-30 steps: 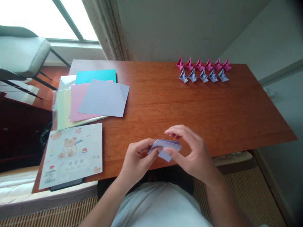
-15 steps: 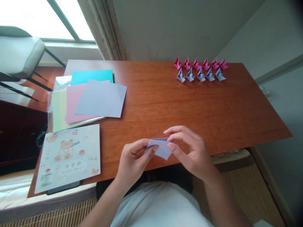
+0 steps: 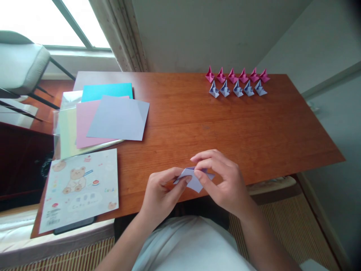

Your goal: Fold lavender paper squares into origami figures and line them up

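A small piece of folded lavender origami paper (image 3: 195, 183) is held up in front of me, just over the table's near edge. My left hand (image 3: 162, 194) pinches its left side between thumb and fingers. At its upper right, my right hand (image 3: 224, 180) grips a fold between thumb and index finger, the other fingers curled above. Part of the paper is hidden behind the fingers. Farther back stand a row of pink folded paper figures (image 3: 232, 76) and, before it, a row of lavender ones (image 3: 238, 89).
The wooden table (image 3: 180, 124) holds a lavender sheet (image 3: 120, 118) lying over pink, yellow and teal paper at left. Nearer me lies a bear-printed sheet (image 3: 81, 188), with a dark flat object (image 3: 75, 226) partly under it. A chair (image 3: 24, 64) stands by the window.
My right thumb and index finger have shifted left along the folded paper, and its right part now sticks out more past them. The whole view has moved slightly.
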The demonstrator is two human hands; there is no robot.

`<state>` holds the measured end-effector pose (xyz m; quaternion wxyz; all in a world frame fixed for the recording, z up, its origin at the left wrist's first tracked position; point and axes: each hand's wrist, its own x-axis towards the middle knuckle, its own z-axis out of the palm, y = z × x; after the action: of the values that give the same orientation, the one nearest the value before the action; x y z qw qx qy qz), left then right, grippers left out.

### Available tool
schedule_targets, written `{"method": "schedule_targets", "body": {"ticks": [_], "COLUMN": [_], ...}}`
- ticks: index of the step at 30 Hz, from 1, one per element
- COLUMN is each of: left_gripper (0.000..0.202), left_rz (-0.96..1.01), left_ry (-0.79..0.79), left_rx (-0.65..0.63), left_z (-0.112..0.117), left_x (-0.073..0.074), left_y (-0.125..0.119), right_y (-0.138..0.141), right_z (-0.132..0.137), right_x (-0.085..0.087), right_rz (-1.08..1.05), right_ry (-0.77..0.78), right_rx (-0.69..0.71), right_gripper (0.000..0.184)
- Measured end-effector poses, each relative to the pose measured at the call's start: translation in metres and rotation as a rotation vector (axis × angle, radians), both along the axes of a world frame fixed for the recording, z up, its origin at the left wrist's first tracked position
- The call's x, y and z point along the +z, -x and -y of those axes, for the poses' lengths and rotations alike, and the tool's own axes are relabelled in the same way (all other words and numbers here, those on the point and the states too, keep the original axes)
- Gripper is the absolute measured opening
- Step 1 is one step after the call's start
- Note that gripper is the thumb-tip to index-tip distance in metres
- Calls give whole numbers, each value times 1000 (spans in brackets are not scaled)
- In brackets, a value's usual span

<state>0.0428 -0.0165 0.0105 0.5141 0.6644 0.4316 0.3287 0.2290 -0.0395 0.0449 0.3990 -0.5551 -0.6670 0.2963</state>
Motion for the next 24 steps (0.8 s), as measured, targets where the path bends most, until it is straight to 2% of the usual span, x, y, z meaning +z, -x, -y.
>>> {"method": "schedule_targets", "body": {"ticks": [7, 15, 21, 24], "left_gripper": [13, 15, 9, 9], "left_rz": [-48, -20, 29, 71], "left_ry": [-80, -2, 32, 62], "left_rx": [7, 36, 54, 106], "left_z": [1, 2, 2, 1], "left_x": [4, 2, -4, -6], "left_y": [-6, -5, -1, 1], "right_y": [9, 6, -3, -6], "right_z": [-1, -3, -3, -4], "right_x": [1, 0, -2, -2], "right_rz": [-17, 15, 25, 11], "right_ry": [-22, -24, -17, 3], "right_rx": [-8, -7, -5, -8], "right_gripper": [10, 10, 10, 9]}}
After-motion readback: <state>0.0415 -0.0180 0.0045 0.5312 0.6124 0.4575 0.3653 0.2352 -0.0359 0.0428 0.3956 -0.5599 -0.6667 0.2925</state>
